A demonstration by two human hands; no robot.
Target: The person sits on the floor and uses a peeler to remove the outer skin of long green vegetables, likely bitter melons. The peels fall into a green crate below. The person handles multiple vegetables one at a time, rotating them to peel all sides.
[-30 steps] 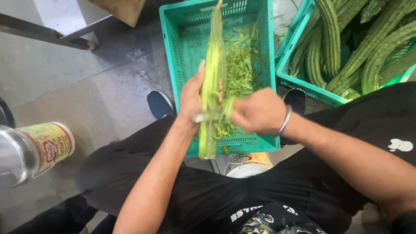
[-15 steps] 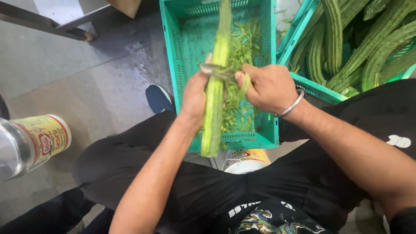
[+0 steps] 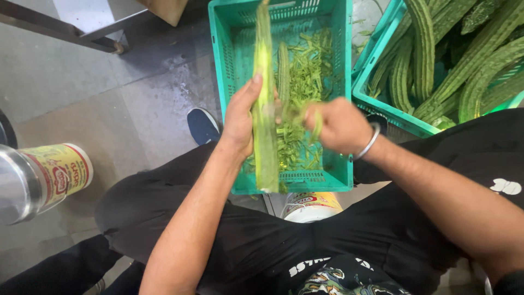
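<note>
1. You are sitting over a grey tiled floor [image 3: 109, 109].
2. Your left hand [image 3: 240, 123] is clamping a long ridged gourd [image 3: 265, 98], pointing away lengthwise over the teal crate [image 3: 338, 180].
3. Your right hand [image 3: 338, 125] is gripping something blurred beside it.
4. A yellow-labelled tin [image 3: 49, 177] is lying at left.

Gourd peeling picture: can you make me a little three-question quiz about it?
1. True or false: the left hand holds the long gourd.
2. Where do the green peelings lie? A) on the floor B) in the crate C) in the tin
3. What is on the wrist behind the right hand?

Key: 1 true. 2 B. 3 a silver bangle.
</note>
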